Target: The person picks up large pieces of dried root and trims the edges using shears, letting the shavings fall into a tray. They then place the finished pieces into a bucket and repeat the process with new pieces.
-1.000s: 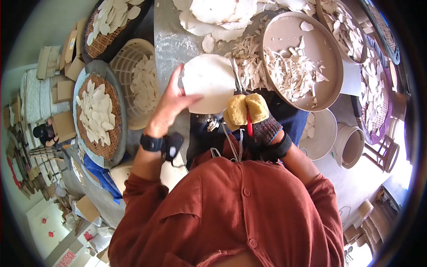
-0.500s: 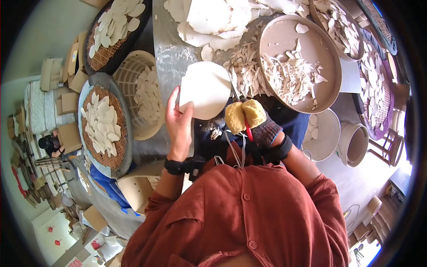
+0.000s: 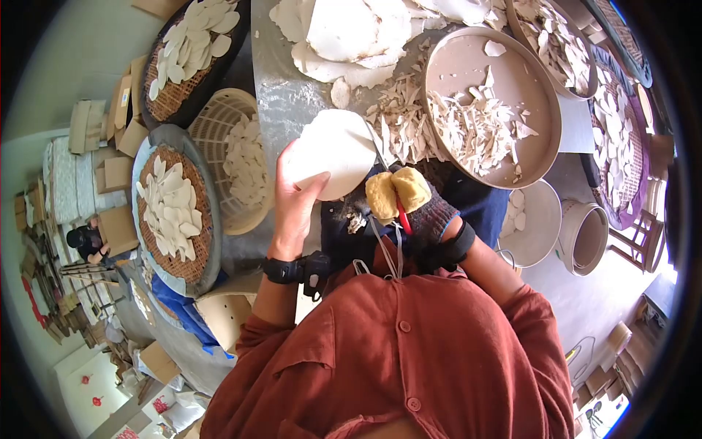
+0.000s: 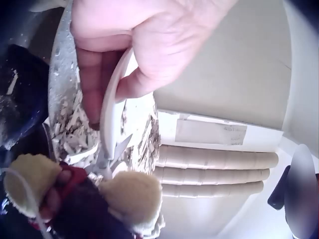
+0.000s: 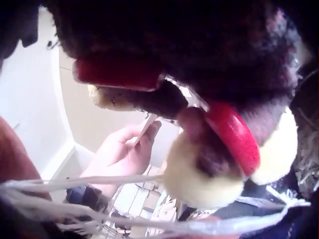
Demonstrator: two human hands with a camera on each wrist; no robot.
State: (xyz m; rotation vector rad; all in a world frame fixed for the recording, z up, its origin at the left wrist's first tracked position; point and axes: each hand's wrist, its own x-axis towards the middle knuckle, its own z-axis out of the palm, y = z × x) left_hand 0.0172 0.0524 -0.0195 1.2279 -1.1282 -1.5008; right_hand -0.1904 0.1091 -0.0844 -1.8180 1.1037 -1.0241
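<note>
My bare left hand (image 3: 294, 212) pinches a thin white round piece (image 3: 338, 154), thumb over its near left edge and fingers behind. In the left wrist view this white piece (image 4: 110, 107) appears edge-on, thick as a stiff sheet. My right hand (image 3: 433, 218) wears a dark knitted glove and grips scissors with red handles (image 3: 404, 216). Yellow foam pads (image 3: 411, 187) are wrapped on the gloved fingers and thumb. The scissor blades (image 4: 107, 160) stand parted close to the white piece's edge. White strings (image 5: 99, 180) hang near the red handle (image 5: 234, 139).
A round tray (image 3: 537, 80) of white offcuts stands right of more loose scraps (image 3: 402, 117). Large white sheets (image 3: 355, 36) are stacked farther back on the metal table (image 3: 274, 88). At left are a plastic basket (image 3: 208, 132) and a woven tray (image 3: 194, 260) with flat white pieces.
My left hand has gone from spread at the white piece's left side to pinching its lower left edge. The piece is turned and slightly lower. My right hand has barely moved.
</note>
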